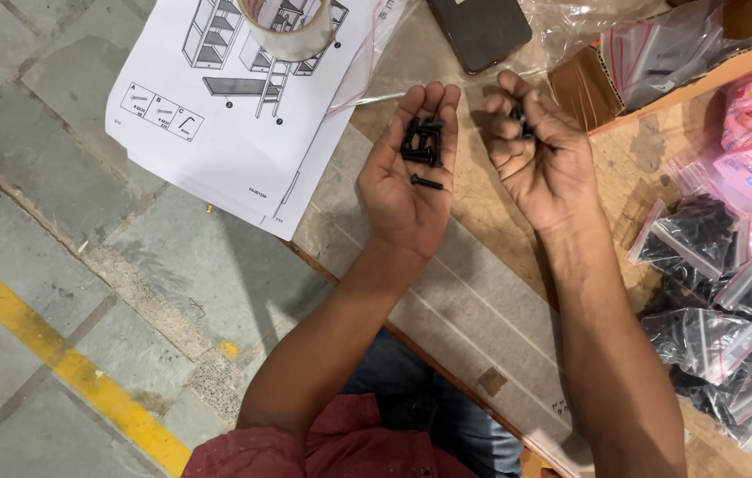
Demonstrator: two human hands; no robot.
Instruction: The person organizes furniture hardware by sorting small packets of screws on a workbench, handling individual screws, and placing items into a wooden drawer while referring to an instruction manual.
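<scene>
My left hand [408, 181] lies flat open, palm up (cradling loose black screws [423, 146]); my right hand [535, 155] curls half-closed, pinching a few more.

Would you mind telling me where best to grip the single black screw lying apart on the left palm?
The lone screw lies flat on the open left hand, below the screw pile. Probably pinch its shank near the middle, coming from above with the right hand: both long sides are exposed, with nothing touching it.
</scene>
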